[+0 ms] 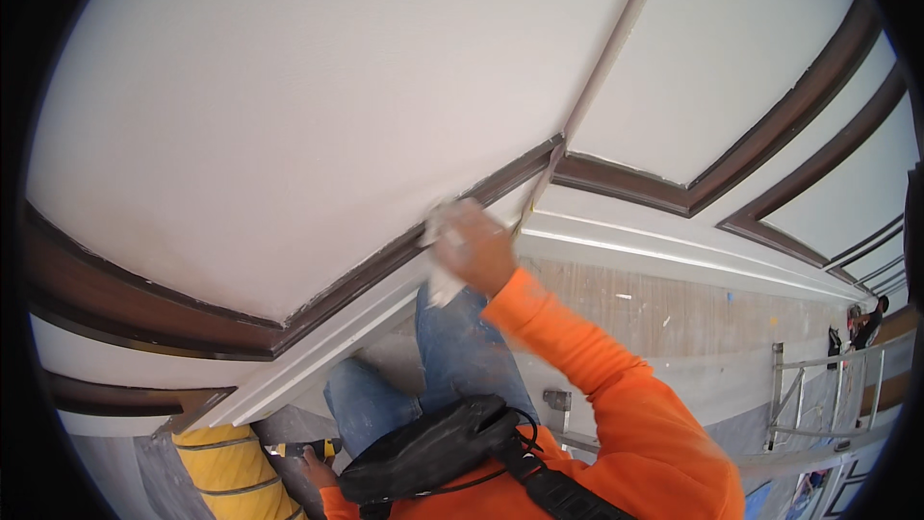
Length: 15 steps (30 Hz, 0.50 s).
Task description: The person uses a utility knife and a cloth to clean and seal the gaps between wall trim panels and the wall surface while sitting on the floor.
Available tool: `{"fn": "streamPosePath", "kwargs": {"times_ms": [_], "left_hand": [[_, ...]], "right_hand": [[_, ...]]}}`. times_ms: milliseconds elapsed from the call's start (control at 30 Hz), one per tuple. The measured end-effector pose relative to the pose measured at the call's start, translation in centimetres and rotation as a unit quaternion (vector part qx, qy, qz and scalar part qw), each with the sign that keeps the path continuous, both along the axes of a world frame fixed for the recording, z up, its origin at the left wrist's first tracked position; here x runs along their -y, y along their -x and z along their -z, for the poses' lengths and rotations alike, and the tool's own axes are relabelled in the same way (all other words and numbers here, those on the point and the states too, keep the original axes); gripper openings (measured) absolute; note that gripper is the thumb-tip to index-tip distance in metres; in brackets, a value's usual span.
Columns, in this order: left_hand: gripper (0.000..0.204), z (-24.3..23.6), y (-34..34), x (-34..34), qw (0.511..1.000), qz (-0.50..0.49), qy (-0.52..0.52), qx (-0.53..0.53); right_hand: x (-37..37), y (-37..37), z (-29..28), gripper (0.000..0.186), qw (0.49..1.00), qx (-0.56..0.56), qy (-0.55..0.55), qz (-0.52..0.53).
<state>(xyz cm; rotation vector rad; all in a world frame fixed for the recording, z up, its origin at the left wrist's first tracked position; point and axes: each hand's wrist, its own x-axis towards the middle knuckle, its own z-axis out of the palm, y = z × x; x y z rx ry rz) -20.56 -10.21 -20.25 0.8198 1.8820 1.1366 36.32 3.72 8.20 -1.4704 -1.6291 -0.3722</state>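
Observation:
My right hand, blurred, is closed on a pale rag against the dark brown moulding along the bottom of a white wall panel. My left hand is low down, beside my knee, with its fingers around a yellow-and-black tool whose end I cannot make out clearly. A ribbed yellow tube lies just left of that hand. My orange sleeve and a black bag across my body hide part of the space below.
More white panels with brown mouldings continue to the right, above a white skirting and a pale, speckled floor strip. An aluminium ladder or scaffold frame stands at the lower right. Another person is at the far right.

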Motion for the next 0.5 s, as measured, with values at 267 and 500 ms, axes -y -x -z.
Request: {"fn": "streamPosePath", "kwargs": {"times_ms": [267,500], "left_hand": [[0.045,-2.6,-1.8,-0.6,0.996,-0.020,0.045,0.081],[0.043,-1.0,-2.2,-1.1,0.992,-0.074,0.026,0.099]], "right_hand": [[0.4,-15.3,-1.7,0.055,0.915,0.005,0.211,0.343],[1.7,-7.3,1.2,0.084,0.940,-0.034,0.257,0.223]]}}
